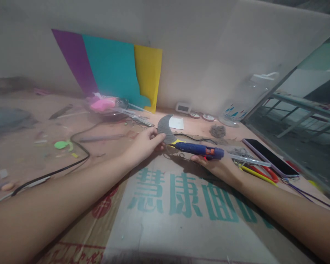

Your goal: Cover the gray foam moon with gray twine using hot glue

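Observation:
Between the thumb and fingers of my left hand (151,140) is a grey crescent-shaped piece (165,129) with fine parallel lines across it. My right hand (213,164) is wrapped round a dark blue hot glue gun (195,149), with a clear glue stick (250,160) coming out of its back end. The gun points left, and its nozzle is close to the lower end of the crescent; I cannot tell whether they touch. A red light glows under the gun's body. Most of my right fingers are hidden beneath it.
A printed cardboard sheet (181,234) covers the near table. At right lie a phone (269,157), pliers with red and yellow handles (264,173) and a clear bottle (238,101). Grey yarn (217,131) sits behind. A black cable (55,172) crosses the left; coloured sheets (112,69) lean on the wall.

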